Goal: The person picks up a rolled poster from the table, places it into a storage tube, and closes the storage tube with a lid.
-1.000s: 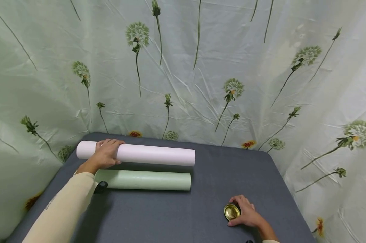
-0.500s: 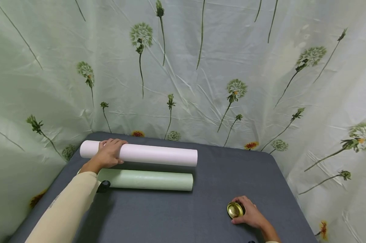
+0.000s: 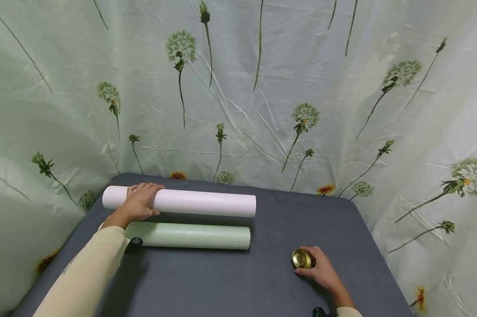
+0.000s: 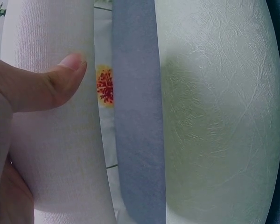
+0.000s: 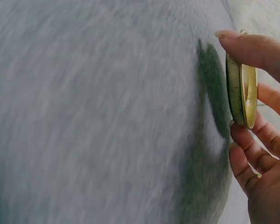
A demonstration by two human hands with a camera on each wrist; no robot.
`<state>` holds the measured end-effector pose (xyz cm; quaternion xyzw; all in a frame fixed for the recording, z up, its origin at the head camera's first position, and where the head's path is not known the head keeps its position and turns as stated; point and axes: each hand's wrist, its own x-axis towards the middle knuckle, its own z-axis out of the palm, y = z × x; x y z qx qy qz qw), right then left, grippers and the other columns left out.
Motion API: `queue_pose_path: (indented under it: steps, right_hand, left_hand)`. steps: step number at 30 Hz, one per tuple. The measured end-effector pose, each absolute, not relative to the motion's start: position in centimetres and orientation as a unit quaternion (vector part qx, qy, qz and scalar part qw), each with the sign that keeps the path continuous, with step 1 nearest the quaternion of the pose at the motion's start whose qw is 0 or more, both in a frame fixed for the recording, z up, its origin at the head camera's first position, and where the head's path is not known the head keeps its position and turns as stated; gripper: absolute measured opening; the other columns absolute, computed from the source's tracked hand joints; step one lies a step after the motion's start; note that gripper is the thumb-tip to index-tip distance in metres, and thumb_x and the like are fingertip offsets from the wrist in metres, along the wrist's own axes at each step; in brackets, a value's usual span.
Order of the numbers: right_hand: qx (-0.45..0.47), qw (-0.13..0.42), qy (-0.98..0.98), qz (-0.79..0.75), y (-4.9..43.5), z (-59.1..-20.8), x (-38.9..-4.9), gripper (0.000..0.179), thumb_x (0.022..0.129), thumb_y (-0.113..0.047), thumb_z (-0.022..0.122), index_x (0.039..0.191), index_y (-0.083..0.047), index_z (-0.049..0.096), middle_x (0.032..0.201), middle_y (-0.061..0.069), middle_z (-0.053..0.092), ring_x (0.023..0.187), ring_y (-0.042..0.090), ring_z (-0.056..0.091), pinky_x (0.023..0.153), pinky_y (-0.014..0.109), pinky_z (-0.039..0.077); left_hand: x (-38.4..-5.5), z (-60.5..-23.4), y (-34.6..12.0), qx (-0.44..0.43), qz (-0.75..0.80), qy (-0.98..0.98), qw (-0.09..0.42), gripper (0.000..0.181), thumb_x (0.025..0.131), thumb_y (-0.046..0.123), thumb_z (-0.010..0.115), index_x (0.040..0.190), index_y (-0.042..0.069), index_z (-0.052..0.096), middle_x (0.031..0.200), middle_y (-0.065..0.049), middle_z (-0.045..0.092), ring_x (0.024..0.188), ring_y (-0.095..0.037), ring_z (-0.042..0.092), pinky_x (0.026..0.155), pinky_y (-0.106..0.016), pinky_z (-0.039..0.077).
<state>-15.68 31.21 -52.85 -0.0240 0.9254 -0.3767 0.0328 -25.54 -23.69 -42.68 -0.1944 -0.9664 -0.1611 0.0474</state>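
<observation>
A pale pink, textured wallpaper roll (image 3: 206,202) lies toward the back of the grey table. My left hand (image 3: 140,203) grips it near its left end; the left wrist view shows the thumb (image 4: 70,77) laid on its textured surface. Parallel in front is a pale green wallpaper roll (image 3: 198,236), its left end hidden by my sleeve. At the right, my right hand (image 3: 319,266) pinches a small, shallow round lid (image 3: 301,259), gold inside with a darker outer rim. From the right wrist, the lid (image 5: 237,93) is seen edge-on, its shadow falling on the cloth beside it.
Grey cloth covers the table (image 3: 206,281), whose corners are rounded at the back. A pale curtain (image 3: 238,88) printed with dandelions hangs behind and along both sides. Black wrist mounts (image 3: 133,245) show at both wrists.
My right hand has moved the lid a little farther toward the back of the table. The left hand stays on the pink roll, and both rolls keep their places; the head view sways slightly.
</observation>
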Motion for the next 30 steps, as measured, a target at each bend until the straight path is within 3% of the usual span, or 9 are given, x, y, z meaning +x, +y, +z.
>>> queue_pose_path:
  steps: [7,17,22,30]
  right_hand:
    - [-0.044,0.053,0.903,-0.425,30.1,-52.8,-16.5,0.069,0.066,-0.015,0.088,0.128,-0.002,0.059,0.109,0.010,0.058,0.080,0.015,0.053,0.067,0.026,0.046]
    - [-0.069,0.107,0.840,-0.527,28.5,-52.0,-18.3,0.070,0.076,-0.010,0.081,0.135,0.006,0.048,0.123,0.024,0.057,0.100,0.026,0.060,0.078,0.027,0.051]
    - [-0.091,0.110,0.814,-0.564,28.2,-52.4,-19.1,0.067,0.079,-0.006,0.078,0.136,0.007,0.047,0.129,0.025,0.053,0.107,0.020,0.058,0.087,0.028,0.050]
    - [-0.133,0.088,0.784,-0.600,27.5,-52.1,-20.8,0.065,0.079,-0.003,0.077,0.134,0.009,0.044,0.126,0.026,0.052,0.101,0.012,0.059,0.083,0.023,0.051]
  left_hand:
    - [-25.5,-43.2,-23.5,-0.190,-0.167,-0.967,0.043,0.069,0.066,0.010,0.086,0.126,-0.001,0.054,0.124,-0.023,0.057,0.115,-0.044,0.048,0.092,-0.065,0.026]
    - [-25.6,-43.1,-23.4,-0.186,-0.166,-0.967,0.046,0.069,0.066,0.011,0.086,0.126,-0.001,0.054,0.124,-0.023,0.057,0.115,-0.044,0.047,0.092,-0.064,0.026]
    - [-25.6,-43.0,-23.5,-0.188,-0.169,-0.966,0.044,0.070,0.066,0.010,0.086,0.127,-0.001,0.054,0.125,-0.024,0.056,0.114,-0.045,0.047,0.090,-0.064,0.026]
    - [-25.3,-42.8,-23.7,-0.191,-0.176,-0.965,0.048,0.069,0.066,0.010,0.086,0.126,-0.002,0.054,0.123,-0.024,0.056,0.112,-0.045,0.048,0.090,-0.064,0.026]
